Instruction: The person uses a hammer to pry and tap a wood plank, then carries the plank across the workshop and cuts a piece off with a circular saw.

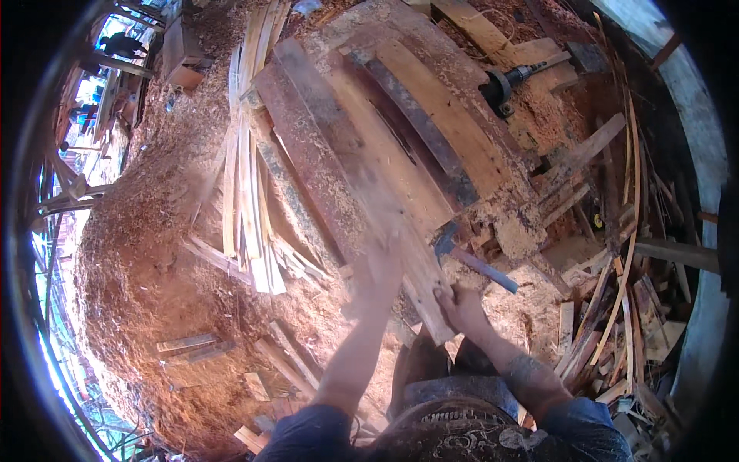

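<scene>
A pale wooden board (422, 283) slants from the workbench toward my body. My right hand (462, 309) is closed round its near end, with the thumb on top. Motion smears my left hand (375, 266), which is beside the board's far part; its fingers cannot be made out. Just right of the board lies a hammer (481, 268) with a bluish handle, its head close to the board's edge. Beyond my hands stands the sawdust-strewn workbench (304, 146), bearing long planks, among them a tan plank (439, 115).
A bundle of thin wood strips (248, 185) leans along the bench's left side. At the far right of the bench lies a dark metal tool (499, 91) with a shaft. Shavings (154, 285) cover the floor at left. Scrap wood (647, 316) is heaped at right.
</scene>
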`<action>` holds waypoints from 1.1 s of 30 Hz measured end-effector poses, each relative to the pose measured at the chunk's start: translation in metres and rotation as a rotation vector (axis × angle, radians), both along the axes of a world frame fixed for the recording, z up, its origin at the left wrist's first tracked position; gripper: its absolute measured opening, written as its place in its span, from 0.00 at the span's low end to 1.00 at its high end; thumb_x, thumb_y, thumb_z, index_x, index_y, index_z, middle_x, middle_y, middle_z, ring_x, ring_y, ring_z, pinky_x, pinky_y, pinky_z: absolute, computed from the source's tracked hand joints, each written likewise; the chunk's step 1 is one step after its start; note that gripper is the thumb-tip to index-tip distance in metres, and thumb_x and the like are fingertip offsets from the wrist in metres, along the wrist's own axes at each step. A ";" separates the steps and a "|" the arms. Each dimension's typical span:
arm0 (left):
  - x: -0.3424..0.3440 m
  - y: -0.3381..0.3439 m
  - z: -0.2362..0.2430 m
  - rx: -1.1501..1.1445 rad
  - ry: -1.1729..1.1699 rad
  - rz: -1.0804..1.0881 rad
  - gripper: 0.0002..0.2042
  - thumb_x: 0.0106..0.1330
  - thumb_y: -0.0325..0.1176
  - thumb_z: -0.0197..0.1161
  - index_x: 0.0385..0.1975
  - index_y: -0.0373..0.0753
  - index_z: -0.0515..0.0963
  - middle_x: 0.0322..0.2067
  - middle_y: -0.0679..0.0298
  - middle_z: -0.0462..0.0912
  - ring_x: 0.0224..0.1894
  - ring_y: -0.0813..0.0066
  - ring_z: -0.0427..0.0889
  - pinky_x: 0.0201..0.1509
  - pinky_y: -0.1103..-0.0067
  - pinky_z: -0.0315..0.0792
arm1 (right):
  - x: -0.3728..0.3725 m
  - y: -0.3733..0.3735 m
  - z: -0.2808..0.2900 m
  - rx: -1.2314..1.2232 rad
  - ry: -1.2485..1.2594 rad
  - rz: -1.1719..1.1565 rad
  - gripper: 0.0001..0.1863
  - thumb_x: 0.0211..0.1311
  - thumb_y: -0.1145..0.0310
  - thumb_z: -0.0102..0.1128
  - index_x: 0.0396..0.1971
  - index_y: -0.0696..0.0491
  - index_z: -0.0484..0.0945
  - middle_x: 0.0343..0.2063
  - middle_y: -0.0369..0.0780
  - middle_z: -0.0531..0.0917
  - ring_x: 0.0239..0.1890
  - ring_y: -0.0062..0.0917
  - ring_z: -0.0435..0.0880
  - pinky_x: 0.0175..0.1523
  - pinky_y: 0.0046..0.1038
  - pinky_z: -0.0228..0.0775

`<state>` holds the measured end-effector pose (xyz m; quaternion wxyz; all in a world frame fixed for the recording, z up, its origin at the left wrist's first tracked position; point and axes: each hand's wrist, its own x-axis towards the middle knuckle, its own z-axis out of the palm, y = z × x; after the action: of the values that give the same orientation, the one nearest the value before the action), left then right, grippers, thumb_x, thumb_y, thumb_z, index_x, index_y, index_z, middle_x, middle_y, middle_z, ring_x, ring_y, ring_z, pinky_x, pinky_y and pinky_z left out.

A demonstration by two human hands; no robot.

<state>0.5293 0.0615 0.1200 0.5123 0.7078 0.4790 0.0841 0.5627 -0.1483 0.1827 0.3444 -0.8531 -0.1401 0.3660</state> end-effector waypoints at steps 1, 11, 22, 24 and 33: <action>0.005 -0.005 0.000 0.245 -0.055 0.073 0.35 0.75 0.60 0.54 0.56 0.25 0.76 0.42 0.44 0.85 0.47 0.54 0.85 0.56 0.65 0.76 | -0.003 0.002 -0.003 0.031 0.000 -0.041 0.34 0.68 0.39 0.57 0.33 0.63 0.82 0.24 0.57 0.83 0.32 0.52 0.86 0.38 0.47 0.76; 0.124 0.092 0.049 -0.162 0.037 0.185 0.40 0.72 0.62 0.57 0.57 0.19 0.74 0.44 0.36 0.84 0.49 0.51 0.85 0.53 0.62 0.76 | 0.102 0.105 -0.014 0.035 -0.183 -0.026 0.33 0.70 0.42 0.57 0.34 0.64 0.81 0.26 0.59 0.83 0.37 0.58 0.85 0.42 0.49 0.76; 0.106 0.187 -0.080 0.219 0.307 0.014 0.49 0.70 0.72 0.47 0.49 0.15 0.78 0.44 0.29 0.83 0.55 0.35 0.82 0.61 0.58 0.75 | 0.064 0.068 -0.035 0.116 -0.527 0.161 0.26 0.68 0.53 0.61 0.54 0.60 0.77 0.50 0.59 0.80 0.53 0.56 0.80 0.57 0.49 0.74; 0.114 0.179 -0.088 0.169 0.346 -0.040 0.51 0.69 0.74 0.45 0.48 0.15 0.79 0.44 0.28 0.83 0.55 0.35 0.83 0.60 0.58 0.75 | 0.055 0.026 -0.036 0.058 -0.353 0.080 0.24 0.69 0.56 0.60 0.59 0.52 0.76 0.55 0.54 0.79 0.59 0.54 0.76 0.63 0.49 0.70; 0.134 0.153 -0.053 0.146 0.374 -0.017 0.53 0.68 0.76 0.42 0.44 0.15 0.80 0.42 0.29 0.83 0.52 0.36 0.84 0.58 0.55 0.75 | 0.022 -0.079 -0.047 0.018 -0.208 -0.018 0.20 0.66 0.64 0.64 0.54 0.58 0.77 0.55 0.56 0.75 0.55 0.56 0.77 0.59 0.46 0.73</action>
<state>0.6636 0.2145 0.0667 0.3625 0.7502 0.5526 -0.0186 0.5847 -0.2271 0.1360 0.3390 -0.8846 -0.1706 0.2710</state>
